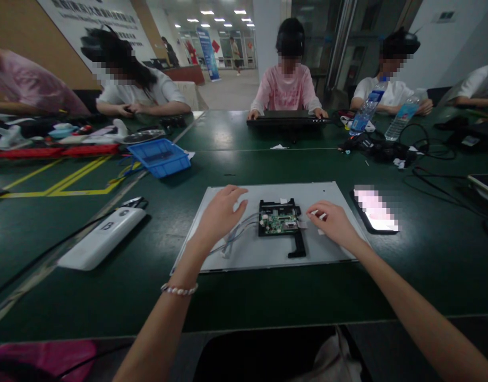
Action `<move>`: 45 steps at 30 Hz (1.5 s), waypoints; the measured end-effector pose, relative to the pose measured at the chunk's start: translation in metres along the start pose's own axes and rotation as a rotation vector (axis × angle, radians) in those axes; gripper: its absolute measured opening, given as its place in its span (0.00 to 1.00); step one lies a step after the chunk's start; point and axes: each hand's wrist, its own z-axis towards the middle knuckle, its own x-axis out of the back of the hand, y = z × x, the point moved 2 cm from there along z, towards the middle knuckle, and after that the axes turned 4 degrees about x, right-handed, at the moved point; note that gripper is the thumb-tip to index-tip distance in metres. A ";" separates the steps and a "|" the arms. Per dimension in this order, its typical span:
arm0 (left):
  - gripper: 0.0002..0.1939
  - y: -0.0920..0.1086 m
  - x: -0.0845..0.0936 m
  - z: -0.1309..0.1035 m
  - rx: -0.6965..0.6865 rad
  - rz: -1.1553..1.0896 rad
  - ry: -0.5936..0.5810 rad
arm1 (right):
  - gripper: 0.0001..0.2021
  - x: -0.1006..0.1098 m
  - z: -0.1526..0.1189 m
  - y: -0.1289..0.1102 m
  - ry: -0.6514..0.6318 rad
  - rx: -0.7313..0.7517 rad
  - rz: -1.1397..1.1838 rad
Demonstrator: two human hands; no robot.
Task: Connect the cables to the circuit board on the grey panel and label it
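A flat light-grey panel (244,204) lies on the green table in front of me. On its middle sits a black bracket (298,246) with a green circuit board (281,224) in it. Grey cables (239,232) run from the board's left side across the panel. My left hand (223,212) is over the panel's left part, left of the board, fingers apart and holding nothing. Just right of the bracket is my right hand (327,220), its fingers curled with thumb and fingertips near each other; whether something small is between them is hidden.
A white power bank (102,239) lies at the left, a phone (375,209) right of the panel. Beyond are a blue tray (160,157), two bottles (367,111) and black cables (438,196). Several people sit across the table (228,130).
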 end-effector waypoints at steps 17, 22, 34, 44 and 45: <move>0.15 -0.074 -0.022 -0.036 0.252 -0.142 -0.058 | 0.08 0.000 -0.003 -0.004 -0.063 0.029 -0.118; 0.13 -0.075 -0.011 -0.035 0.354 -0.340 0.101 | 0.08 0.002 -0.002 -0.003 -0.037 0.042 -0.141; 0.11 -0.046 -0.007 -0.047 0.263 -0.306 -0.022 | 0.15 -0.009 -0.001 -0.043 -0.003 0.167 -0.146; 0.10 -0.036 -0.003 -0.049 0.072 -0.163 0.112 | 0.21 -0.054 0.011 -0.112 -0.337 0.593 -0.259; 0.08 -0.035 -0.003 -0.049 0.037 -0.167 0.076 | 0.21 -0.059 0.012 -0.117 -0.359 0.626 -0.278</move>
